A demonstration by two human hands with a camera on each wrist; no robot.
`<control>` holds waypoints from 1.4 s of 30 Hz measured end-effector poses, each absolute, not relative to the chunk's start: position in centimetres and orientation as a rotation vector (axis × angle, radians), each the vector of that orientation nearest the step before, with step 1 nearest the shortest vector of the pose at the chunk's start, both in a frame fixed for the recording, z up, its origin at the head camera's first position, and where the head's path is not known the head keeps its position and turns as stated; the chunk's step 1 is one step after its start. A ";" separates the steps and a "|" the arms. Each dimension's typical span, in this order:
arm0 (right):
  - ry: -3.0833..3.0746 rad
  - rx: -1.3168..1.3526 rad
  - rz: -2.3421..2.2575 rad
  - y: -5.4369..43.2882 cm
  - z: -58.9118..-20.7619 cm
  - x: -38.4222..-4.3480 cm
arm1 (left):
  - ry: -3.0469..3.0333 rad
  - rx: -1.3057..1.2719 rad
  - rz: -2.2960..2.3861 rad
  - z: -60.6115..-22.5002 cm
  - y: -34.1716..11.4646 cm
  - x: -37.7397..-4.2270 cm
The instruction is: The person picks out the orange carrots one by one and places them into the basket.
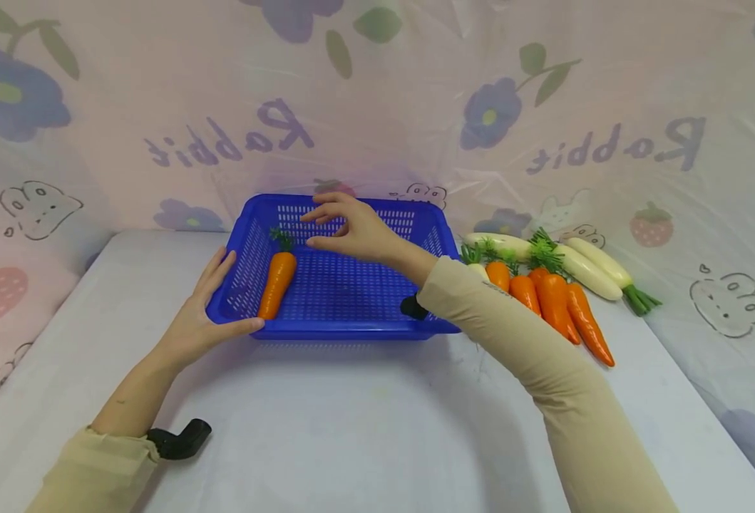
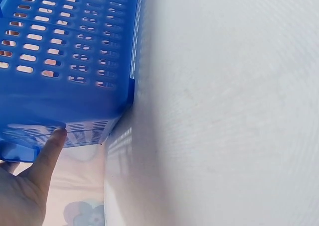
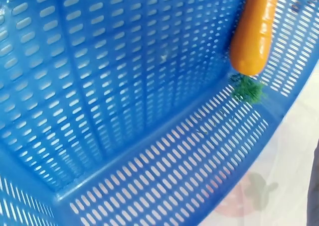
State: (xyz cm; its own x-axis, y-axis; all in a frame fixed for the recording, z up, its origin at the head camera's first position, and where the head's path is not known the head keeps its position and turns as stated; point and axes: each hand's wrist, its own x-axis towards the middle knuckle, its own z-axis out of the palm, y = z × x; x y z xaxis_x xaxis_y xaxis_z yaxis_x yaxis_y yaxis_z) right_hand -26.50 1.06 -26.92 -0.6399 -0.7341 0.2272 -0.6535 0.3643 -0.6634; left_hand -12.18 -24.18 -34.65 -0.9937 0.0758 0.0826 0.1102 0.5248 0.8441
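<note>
A blue plastic basket with slotted walls stands on the table. One orange carrot with a green top lies inside along its left wall; the right wrist view shows the carrot too. My left hand rests against the basket's left end, fingers spread along the side and thumb at the front left corner. In the left wrist view a finger of the left hand touches the basket's outer wall. My right hand hovers over the basket, fingers loosely bent, holding nothing.
Right of the basket lies a pile of several orange carrots and white radishes with green tops, partly behind my right sleeve. A white cloth covers the table. A printed curtain hangs behind.
</note>
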 end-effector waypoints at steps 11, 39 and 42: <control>2.523 -1.271 -1.273 3.7 -24.6 -26.2 | -2.716 -0.163 -1.513 -34.7 -24.3 -12.2; 2.728 -1.135 -1.291 11.8 -23.1 -24.9 | -2.706 -0.185 -1.509 -34.9 -24.3 -12.2; 2.740 -1.130 -1.316 12.7 -23.4 -24.8 | -2.702 -0.188 -1.508 -35.0 -24.3 -12.2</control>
